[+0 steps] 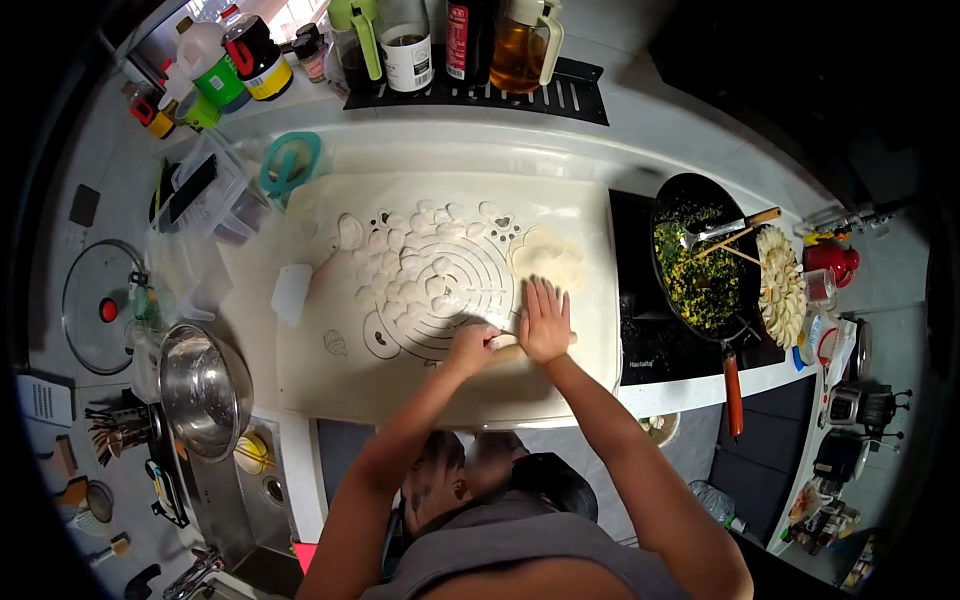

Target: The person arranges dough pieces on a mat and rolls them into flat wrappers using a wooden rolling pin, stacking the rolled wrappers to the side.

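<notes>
On the white dough mat (300, 380), my left hand (472, 350) is closed, with fingers bent around the edge of a small dough wrapper (502, 342). My right hand (545, 322) lies flat, fingers stretched out, its palm on a wooden rolling pin (508, 355). The hand covers much of the pin. Just beyond my right fingers is a pile of rolled round wrappers (547, 257). Many small floured dough pieces (405, 265) are scattered left of them, over the mat's printed circles. A white scraper (291, 293) rests near the mat's left edge.
Right of the mat, a black pan (690, 330) of chopped green-and-yellow filling sits on the cooktop, its red-brown handle (733, 390) jutting forward. Beyond it stands a tray of folded dumplings (780, 285). A steel bowl (205, 390) is at left; bottles (408, 62) line the back.
</notes>
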Demonstrator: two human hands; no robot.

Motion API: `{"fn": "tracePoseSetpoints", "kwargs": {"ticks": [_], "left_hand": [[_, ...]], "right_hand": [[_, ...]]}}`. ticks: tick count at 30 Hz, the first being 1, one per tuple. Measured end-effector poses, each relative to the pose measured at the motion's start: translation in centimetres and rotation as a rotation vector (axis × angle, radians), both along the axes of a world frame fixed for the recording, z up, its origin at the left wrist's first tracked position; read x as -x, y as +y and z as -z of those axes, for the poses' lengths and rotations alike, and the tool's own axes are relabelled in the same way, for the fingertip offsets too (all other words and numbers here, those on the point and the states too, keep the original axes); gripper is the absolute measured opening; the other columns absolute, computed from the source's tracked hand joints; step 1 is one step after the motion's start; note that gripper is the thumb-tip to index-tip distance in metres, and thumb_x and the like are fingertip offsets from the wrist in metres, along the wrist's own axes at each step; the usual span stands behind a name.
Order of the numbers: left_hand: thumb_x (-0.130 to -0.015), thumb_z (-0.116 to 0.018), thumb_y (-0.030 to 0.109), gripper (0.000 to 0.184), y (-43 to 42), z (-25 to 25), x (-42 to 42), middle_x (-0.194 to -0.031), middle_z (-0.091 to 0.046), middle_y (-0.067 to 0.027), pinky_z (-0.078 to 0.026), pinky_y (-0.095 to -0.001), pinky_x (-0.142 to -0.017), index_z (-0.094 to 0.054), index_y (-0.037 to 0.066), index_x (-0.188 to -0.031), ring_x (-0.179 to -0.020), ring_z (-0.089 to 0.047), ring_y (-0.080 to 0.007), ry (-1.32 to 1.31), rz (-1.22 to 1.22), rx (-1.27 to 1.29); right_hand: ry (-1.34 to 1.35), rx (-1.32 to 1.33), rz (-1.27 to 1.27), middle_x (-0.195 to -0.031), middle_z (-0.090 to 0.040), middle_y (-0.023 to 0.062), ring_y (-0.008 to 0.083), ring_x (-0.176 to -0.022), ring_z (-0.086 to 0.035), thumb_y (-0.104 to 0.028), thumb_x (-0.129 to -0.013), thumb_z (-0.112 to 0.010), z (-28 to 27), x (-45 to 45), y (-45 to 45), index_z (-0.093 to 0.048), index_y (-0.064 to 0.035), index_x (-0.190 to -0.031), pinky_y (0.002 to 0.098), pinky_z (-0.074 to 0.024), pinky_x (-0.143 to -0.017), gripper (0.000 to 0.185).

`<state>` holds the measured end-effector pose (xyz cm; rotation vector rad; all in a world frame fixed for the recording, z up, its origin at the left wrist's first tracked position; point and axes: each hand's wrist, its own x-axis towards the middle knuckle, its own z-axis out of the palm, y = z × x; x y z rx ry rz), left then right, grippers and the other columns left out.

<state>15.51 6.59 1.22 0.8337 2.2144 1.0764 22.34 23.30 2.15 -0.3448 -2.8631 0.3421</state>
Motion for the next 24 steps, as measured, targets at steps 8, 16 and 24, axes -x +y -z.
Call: {"fn": "tracePoseSetpoints", "kwargs": {"ticks": [8,16,24], "left_hand": [[-0.079,-0.065,0.015,0.013,1.9,0.1,2.4,-0.082,-0.066,-0.0146,-0.049,-0.0395,-0.070,-0.070,0.005,-0.086,-0.077,-0.063,-0.0315,0.050,0.083,0.026],[-0.080,-0.062,0.013,0.012,0.7,2.1,1.6,-0.084,-0.066,-0.0158,-0.049,-0.0417,-0.073,-0.069,0.005,-0.086,-0.081,-0.063,-0.0324,-0.020,-0.057,0.042],[-0.082,-0.059,0.011,0.015,0.1,1.9,1.7,-0.086,-0.066,-0.0152,-0.049,-0.0410,-0.074,-0.069,0.005,-0.091,-0.082,-0.062,-0.0327,0.095,-0.034,0.022]], "right_hand": [[0.003,0.009,0.146,-0.145,-0.035,0.0167,0.0308,-0.135,-0.031,-0.027,-0.092,-0.040,1.1,3.5,0.7,-0.033,0.0009,-0.139,0.0502,-0.0194,-0.112,0.055],[-0.083,-0.007,0.017,-0.144,-0.036,0.0182,0.0335,-0.135,-0.031,-0.025,-0.086,-0.046,0.4,-7.1,-1.2,-0.034,0.0006,-0.139,0.0557,-0.0173,-0.110,0.060],[-0.037,-0.036,0.050,-0.145,-0.035,0.0131,0.0294,-0.135,-0.032,-0.023,-0.089,-0.043,0.0,2.3,0.6,-0.035,-0.0015,-0.139,0.0517,-0.0193,-0.111,0.054]]}}
